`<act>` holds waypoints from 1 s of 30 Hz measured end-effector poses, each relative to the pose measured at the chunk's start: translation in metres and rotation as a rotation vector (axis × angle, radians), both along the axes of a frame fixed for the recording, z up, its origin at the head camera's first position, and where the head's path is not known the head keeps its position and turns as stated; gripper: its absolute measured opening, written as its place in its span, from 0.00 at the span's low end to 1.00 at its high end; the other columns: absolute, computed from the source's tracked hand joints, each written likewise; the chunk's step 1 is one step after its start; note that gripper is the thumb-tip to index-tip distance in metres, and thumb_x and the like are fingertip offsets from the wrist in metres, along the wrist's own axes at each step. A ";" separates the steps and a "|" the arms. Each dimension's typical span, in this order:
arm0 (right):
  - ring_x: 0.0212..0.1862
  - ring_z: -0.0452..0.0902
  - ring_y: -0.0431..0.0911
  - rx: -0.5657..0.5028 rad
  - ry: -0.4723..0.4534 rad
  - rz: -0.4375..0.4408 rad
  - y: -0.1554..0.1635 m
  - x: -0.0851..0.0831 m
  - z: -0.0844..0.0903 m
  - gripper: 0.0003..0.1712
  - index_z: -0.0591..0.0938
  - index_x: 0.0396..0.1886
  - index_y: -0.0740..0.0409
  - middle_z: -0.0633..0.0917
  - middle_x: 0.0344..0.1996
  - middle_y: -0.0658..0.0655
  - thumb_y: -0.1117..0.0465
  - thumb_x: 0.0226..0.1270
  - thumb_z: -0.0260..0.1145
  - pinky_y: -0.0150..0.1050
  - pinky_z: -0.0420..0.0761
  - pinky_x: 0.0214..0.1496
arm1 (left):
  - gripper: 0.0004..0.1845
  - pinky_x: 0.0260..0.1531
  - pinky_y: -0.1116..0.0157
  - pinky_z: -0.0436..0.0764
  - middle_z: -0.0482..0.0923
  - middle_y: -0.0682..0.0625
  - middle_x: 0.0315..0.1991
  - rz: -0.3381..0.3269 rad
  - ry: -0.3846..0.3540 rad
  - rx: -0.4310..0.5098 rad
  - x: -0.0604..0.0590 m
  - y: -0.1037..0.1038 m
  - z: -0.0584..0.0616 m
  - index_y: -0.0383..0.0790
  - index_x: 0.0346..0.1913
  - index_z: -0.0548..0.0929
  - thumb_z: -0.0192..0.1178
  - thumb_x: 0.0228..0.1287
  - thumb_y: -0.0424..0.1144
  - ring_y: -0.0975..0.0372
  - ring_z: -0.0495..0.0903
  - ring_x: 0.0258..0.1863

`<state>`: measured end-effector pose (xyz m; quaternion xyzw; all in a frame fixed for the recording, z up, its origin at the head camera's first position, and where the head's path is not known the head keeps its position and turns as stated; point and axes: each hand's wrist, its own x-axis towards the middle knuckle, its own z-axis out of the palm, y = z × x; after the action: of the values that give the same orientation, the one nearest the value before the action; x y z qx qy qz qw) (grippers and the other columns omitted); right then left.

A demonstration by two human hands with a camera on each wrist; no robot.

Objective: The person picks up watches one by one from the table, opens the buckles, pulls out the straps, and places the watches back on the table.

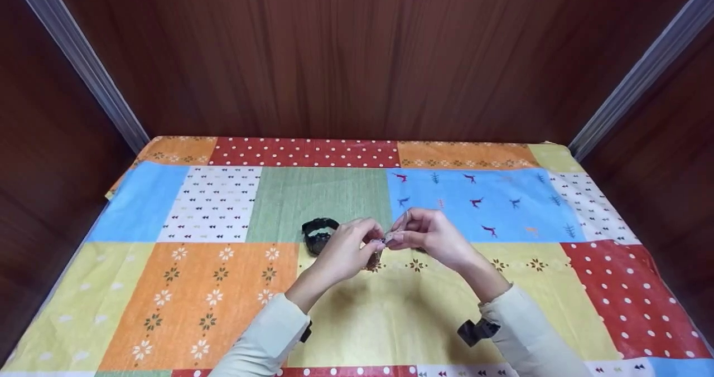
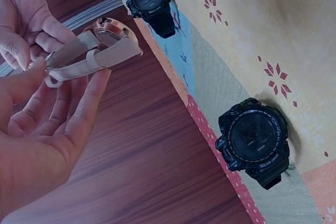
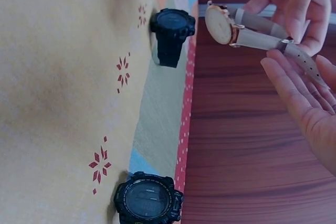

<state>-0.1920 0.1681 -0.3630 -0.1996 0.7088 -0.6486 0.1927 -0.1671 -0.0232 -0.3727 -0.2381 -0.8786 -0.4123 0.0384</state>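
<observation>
Both hands hold a wristwatch (image 3: 218,24) with a rose-gold case, pale dial and light beige strap (image 2: 113,56), raised over the table. My left hand (image 1: 351,249) pinches the strap near its buckle (image 3: 286,43), and the case hangs below in the head view. Thumb and fingers of my right hand (image 1: 432,237) pinch the strap's free end, which has a row of holes. The strap forms a loop. Behind my left hand lies a black sport watch (image 1: 317,245). A second black sport watch (image 3: 147,198) is almost wholly hidden by my right hand in the head view.
A patchwork-patterned cloth (image 1: 223,310) covers the table. Dark wood panels (image 1: 357,59) rise behind it and at both sides, with grey metal strips (image 1: 83,59) at the corners. Dark wrist bands (image 1: 477,331) sit at the sleeves.
</observation>
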 end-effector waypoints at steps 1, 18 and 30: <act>0.40 0.81 0.56 0.000 0.000 0.002 0.000 0.000 0.000 0.09 0.72 0.38 0.77 0.82 0.33 0.67 0.74 0.61 0.59 0.48 0.77 0.46 | 0.02 0.36 0.64 0.74 0.77 0.50 0.34 -0.001 -0.003 -0.008 0.000 0.000 0.000 0.39 0.35 0.78 0.60 0.59 0.33 0.60 0.76 0.34; 0.39 0.81 0.55 -0.015 -0.018 0.009 -0.001 0.000 -0.001 0.09 0.73 0.36 0.76 0.82 0.33 0.66 0.72 0.60 0.61 0.50 0.76 0.47 | 0.03 0.39 0.61 0.71 0.75 0.50 0.34 -0.036 -0.033 -0.018 0.000 -0.001 -0.002 0.39 0.35 0.76 0.58 0.60 0.32 0.57 0.74 0.37; 0.40 0.81 0.56 -0.006 -0.011 0.012 -0.001 0.001 0.001 0.10 0.73 0.37 0.76 0.82 0.33 0.67 0.72 0.60 0.61 0.48 0.77 0.46 | 0.02 0.38 0.64 0.73 0.75 0.51 0.33 -0.047 -0.046 0.044 0.002 -0.001 -0.002 0.39 0.34 0.75 0.57 0.62 0.34 0.60 0.74 0.36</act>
<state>-0.1914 0.1673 -0.3624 -0.2010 0.7046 -0.6505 0.1999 -0.1655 -0.0243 -0.3749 -0.2480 -0.8641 -0.4379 0.0138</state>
